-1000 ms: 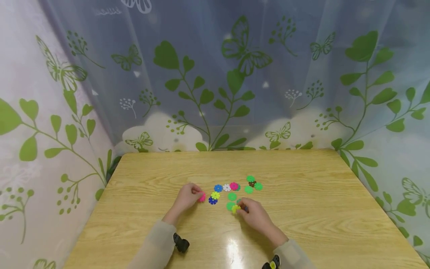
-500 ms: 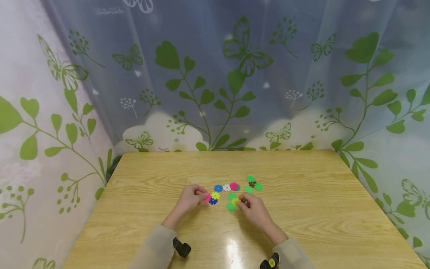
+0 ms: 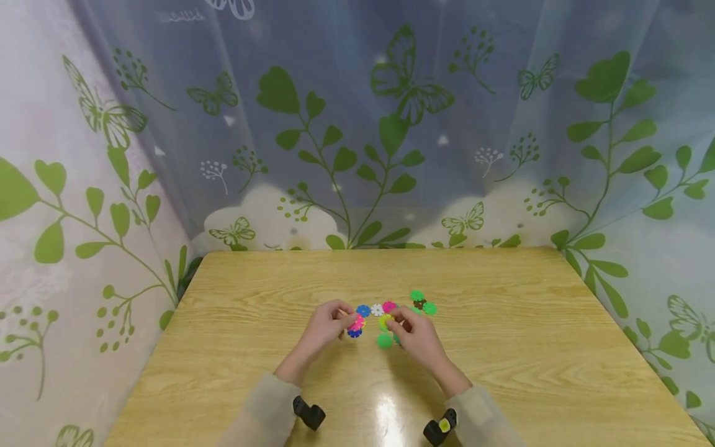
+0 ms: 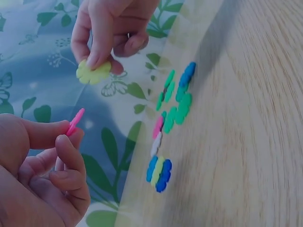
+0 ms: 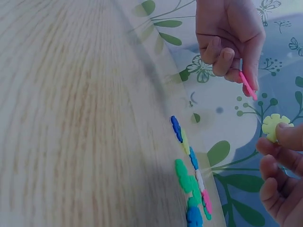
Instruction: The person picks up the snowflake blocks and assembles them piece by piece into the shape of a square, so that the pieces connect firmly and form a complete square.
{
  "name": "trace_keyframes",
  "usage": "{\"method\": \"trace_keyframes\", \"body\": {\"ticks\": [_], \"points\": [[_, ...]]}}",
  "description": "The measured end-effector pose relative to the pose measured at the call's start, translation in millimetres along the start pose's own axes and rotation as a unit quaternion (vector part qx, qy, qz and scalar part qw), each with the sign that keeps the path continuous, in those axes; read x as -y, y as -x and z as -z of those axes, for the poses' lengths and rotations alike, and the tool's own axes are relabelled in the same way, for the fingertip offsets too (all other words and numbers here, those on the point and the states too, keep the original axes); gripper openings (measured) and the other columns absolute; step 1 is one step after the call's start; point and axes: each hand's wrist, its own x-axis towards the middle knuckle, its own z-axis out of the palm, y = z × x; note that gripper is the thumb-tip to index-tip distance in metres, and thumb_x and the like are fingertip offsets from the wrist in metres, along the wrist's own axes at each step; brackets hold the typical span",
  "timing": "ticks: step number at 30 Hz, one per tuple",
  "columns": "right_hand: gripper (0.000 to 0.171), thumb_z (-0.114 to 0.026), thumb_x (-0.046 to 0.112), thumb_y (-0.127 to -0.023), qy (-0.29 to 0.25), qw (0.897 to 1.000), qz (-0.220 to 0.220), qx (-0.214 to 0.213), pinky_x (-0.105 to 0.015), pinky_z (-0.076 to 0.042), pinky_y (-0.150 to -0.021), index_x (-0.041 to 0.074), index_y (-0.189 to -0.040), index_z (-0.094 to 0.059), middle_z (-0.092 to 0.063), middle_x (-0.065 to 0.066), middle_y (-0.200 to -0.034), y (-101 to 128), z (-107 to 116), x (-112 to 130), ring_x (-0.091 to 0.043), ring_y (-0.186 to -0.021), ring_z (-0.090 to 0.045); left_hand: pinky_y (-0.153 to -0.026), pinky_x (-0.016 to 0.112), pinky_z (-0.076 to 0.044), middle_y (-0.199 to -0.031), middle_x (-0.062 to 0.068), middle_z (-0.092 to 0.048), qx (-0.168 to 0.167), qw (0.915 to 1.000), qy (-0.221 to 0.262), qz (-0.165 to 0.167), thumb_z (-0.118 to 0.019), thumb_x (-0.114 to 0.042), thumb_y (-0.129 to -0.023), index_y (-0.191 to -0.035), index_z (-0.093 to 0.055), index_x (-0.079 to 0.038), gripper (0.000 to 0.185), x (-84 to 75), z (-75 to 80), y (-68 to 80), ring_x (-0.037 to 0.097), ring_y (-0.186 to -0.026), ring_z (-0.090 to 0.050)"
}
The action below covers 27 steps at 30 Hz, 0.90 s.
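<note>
**Two discs up, ready to be slotted together**

Under both your hands lies the wooden table (image 3: 503,347), with a leaf-print curtain (image 3: 357,124) hanging beyond it. Your left hand (image 3: 324,328) is curled, pinching a pink disc (image 4: 75,122) edge-on between thumb and forefinger. Your right hand (image 3: 414,332) pinches a yellow disc (image 4: 93,72) by its rim, face turned toward the other hand. Both discs are lifted off the table and close together, not yet touching.

You look to be at the joining step: the next move probably calls for lining up a notch on one disc with a notch on the other, the two at right angles, then pressing gently.

The loose discs (image 3: 385,310), blue, white, green and pink, lie on the table between and just beyond your fingertips, with a green one (image 3: 383,341) nearest your right hand.
</note>
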Motion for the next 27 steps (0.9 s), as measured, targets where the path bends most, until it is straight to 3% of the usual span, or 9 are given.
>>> {"method": "trace_keyframes", "body": {"ticks": [6, 10, 17, 23, 27], "points": [[0.009, -0.063, 0.010, -0.089, -0.024, 1.000, 0.009, -0.001, -0.018, -0.037, -0.039, 0.010, -0.097, -0.065, -0.064, 0.002, -0.076, -3.3, -1.9, 6.4, -0.007, -0.048, -0.043, -0.043, 0.021, -0.037, -0.067, 0.014, -0.058, -0.001, 0.9999, 0.010, -0.009, -0.065, -0.017, -0.088, -0.092, -0.063, -0.001, 0.016, -4.8, -3.9, 1.6, 0.023, -0.051, -0.053], [0.009, -0.063, 0.011, -0.090, -0.030, 0.999, 0.019, -0.003, -0.018, -0.036, -0.041, 0.010, -0.098, -0.066, -0.066, 0.002, -0.077, -4.5, -3.9, 9.5, -0.007, -0.050, -0.043, -0.043, 0.022, -0.036, -0.062, 0.006, -0.055, 0.002, 0.9997, 0.021, -0.009, -0.064, -0.019, -0.089, -0.095, -0.062, 0.000, 0.020, -7.7, -5.1, 3.5, 0.021, -0.051, -0.051], [0.008, -0.059, -0.002, -0.089, -0.038, 0.999, 0.017, 0.007, -0.016, -0.035, -0.044, -0.003, -0.096, -0.063, -0.066, -0.016, -0.080, 1.0, 3.4, 53.7, -0.014, -0.056, -0.053, -0.043, 0.020, -0.038, -0.068, 0.015, -0.060, -0.001, 0.9992, 0.039, -0.010, -0.064, -0.018, -0.090, -0.097, -0.060, 0.004, 0.024, -12.9, -9.2, 6.4, 0.013, -0.049, -0.048], [0.005, -0.063, -0.001, -0.086, -0.047, 0.998, 0.022, -0.021, -0.016, -0.036, -0.043, 0.002, -0.089, -0.065, -0.067, -0.010, -0.076, -4.3, -9.9, 29.8, -0.008, -0.057, -0.052, -0.047, 0.021, -0.045, -0.074, 0.022, -0.063, 0.005, 0.9962, 0.087, 0.001, -0.059, -0.009, -0.092, -0.098, -0.057, 0.009, 0.019, -14.5, -15.2, 6.8, 0.013, -0.052, -0.051], [0.008, -0.065, -0.005, -0.083, -0.043, 0.995, 0.066, -0.058, -0.016, -0.036, -0.041, 0.004, -0.083, -0.066, -0.067, -0.007, -0.072, -6.3, -18.7, 17.2, -0.006, -0.057, -0.054, -0.047, 0.020, -0.046, -0.071, 0.021, -0.063, -0.009, 0.9919, 0.127, 0.009, -0.059, -0.004, -0.091, -0.093, -0.056, 0.010, 0.015, -16.3, -21.3, 8.0, 0.011, -0.051, -0.052]]}}
